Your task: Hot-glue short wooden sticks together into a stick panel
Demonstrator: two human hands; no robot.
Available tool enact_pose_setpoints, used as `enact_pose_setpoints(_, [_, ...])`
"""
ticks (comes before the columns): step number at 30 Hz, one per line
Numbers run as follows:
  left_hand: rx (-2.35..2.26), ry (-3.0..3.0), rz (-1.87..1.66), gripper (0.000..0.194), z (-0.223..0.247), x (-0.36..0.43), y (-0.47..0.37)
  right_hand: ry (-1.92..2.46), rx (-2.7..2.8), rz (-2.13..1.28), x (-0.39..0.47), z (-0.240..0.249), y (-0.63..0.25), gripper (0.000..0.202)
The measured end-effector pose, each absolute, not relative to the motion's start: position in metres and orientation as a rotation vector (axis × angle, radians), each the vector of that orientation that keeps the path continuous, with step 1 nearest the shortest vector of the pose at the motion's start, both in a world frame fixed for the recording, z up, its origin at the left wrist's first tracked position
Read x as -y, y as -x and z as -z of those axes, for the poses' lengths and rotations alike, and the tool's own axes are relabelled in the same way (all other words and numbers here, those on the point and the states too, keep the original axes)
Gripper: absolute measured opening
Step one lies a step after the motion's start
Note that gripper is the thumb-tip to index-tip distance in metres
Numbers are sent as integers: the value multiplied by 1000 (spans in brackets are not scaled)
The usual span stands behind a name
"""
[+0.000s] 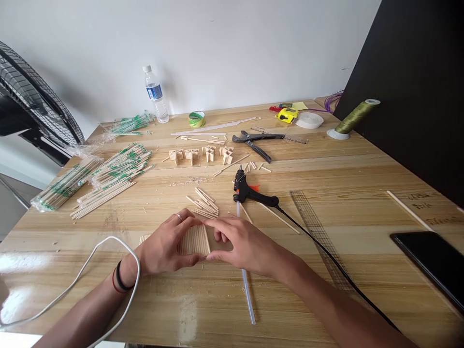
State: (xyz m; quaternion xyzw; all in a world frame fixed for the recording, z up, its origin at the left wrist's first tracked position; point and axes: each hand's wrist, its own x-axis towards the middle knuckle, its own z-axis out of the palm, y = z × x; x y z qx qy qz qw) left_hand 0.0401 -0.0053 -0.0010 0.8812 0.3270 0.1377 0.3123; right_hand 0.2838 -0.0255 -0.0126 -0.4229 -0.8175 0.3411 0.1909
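A flat panel of wooden sticks (192, 241) set side by side lies on the table between my hands. My left hand (174, 239) is closed on the panel, thumb at its near edge and fingers at the far edge, covering its left part. My right hand (235, 240) pinches the stick at the panel's right edge, thumb at the near end and index finger at the far end. Cut sticks (206, 203) lie just beyond. Past my right hand rests a black glue gun (250, 188), a clear glue stick (247, 297) lying below it.
Four small stick assemblies (192, 154) stand behind, beside black cutters (253, 141). Bundled sticks (65, 183) and a bottle (156, 96) are left and back. A clear ruler (319, 237), the gun's cord and a phone (427, 261) lie right. A white cable (87, 261) crosses my left wrist.
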Motion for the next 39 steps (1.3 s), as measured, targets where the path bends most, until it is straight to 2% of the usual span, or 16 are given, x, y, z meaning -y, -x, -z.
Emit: enact_pose_setpoints(39, [-871, -2325, -350, 55, 1, 6, -40, 1190, 2310, -956, 25, 13, -285, 71])
